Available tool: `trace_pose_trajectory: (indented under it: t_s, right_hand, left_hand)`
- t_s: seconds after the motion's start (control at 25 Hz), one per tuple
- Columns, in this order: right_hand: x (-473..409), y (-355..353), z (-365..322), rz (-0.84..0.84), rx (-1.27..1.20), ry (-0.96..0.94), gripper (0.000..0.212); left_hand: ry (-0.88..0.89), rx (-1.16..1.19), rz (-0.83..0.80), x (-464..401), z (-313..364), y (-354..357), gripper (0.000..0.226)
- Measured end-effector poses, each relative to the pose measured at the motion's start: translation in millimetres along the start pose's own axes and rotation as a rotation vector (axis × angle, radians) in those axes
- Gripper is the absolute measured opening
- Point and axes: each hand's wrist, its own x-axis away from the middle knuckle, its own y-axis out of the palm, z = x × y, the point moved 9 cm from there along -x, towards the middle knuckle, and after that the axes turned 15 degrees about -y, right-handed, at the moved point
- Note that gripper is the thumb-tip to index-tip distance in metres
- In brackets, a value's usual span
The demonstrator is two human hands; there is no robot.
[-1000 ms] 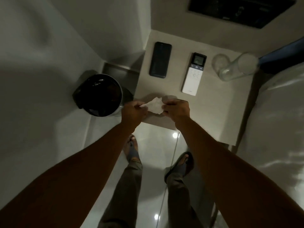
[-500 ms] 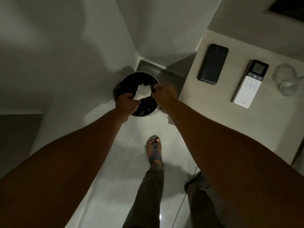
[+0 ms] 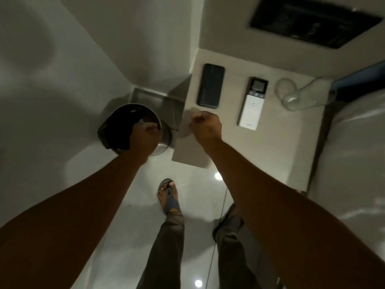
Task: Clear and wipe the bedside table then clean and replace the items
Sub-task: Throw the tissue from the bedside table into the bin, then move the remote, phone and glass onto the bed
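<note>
The beige bedside table [image 3: 277, 142] holds a black phone [image 3: 210, 85], a white remote with a small screen [image 3: 252, 103] and a clear glass [image 3: 302, 94] lying on its side. My left hand [image 3: 145, 135] hovers over the right rim of the round bin [image 3: 116, 126] with its fingers curled and no tissue visible in it. My right hand [image 3: 205, 126] is a loose fist above the table's front left corner, holding nothing. The white tissue is out of sight.
The bin stands on the glossy floor in the corner between the wall and the table. A bed [image 3: 354, 163] with pale bedding borders the table on the right. My sandalled feet [image 3: 168, 197] stand in front of the table. A dark panel [image 3: 312, 19] sits on the wall.
Both hands carried the white tissue from the table over to the bin. Now the tissue is gone from my hands, and my right hand has drawn back over the table corner.
</note>
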Motion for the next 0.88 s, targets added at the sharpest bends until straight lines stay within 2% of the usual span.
trace_pose_trajectory:
  t_s: [0.2,0.32,0.48,0.56,0.68,0.8,0.88]
  right_hand:
    - [1.5,-137.3,32.8,0.326,-0.051,0.077,0.021]
    - [-8.1,-190.9,47.6,0.398,-0.002,0.127,0.017]
    - [-43.0,-202.4,70.7,0.295,0.084,0.165,0.022]
    - [-54.1,-195.9,75.6,0.220,0.110,0.155,0.022]
    - [-59.9,-189.2,80.5,0.174,0.050,0.164,0.012]
    - [-47.3,-182.6,92.6,0.059,-0.041,0.206,0.014]
    - [-20.8,-186.8,92.4,0.043,-0.108,0.223,0.018]
  left_hand:
    - [0.185,-0.112,-0.060,56.5,54.7,98.1,0.019]
    - [0.301,-0.192,-0.082,87.1,95.9,158.5,0.020]
    - [0.305,-0.226,-0.173,91.9,135.0,227.5,0.037]
    - [0.267,-0.259,-0.161,83.5,144.7,243.6,0.037]
    - [0.176,-0.245,-0.163,69.9,144.3,247.3,0.034]
    - [0.104,-0.247,-0.195,77.2,123.1,236.4,0.040]
    - [0.072,-0.208,-0.237,93.9,99.0,230.3,0.041]
